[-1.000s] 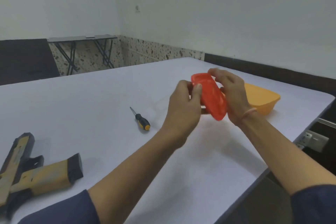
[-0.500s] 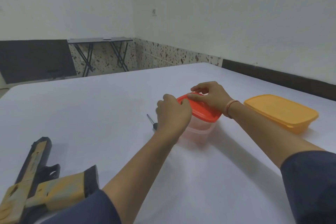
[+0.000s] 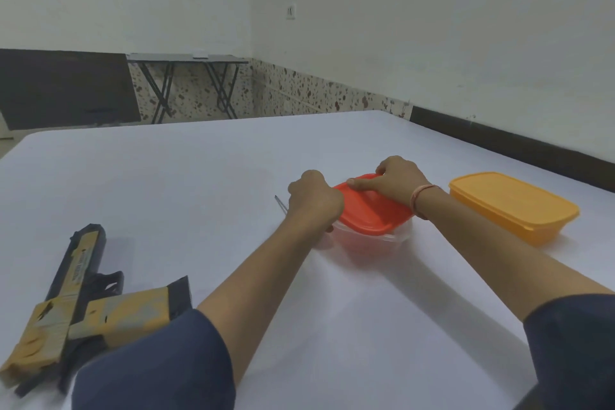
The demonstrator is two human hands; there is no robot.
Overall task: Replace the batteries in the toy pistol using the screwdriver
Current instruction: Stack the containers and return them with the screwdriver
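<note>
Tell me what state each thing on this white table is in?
Clear plastic tub with red lid: lid on, gripped by left hand and right hand.
Orange lidded plastic box: closed, untouched.
Black-and-yellow toy pistol: lying flat, untouched.
Metal-tipped screwdriver: lying, mostly hidden behind left hand.

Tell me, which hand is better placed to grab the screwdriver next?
Probably the left hand: both grip the red lid, but the screwdriver peeks out right beside that hand, with the right hand on the lid's far side.

Smooth plastic red lid point(image 3: 372, 210)
</note>
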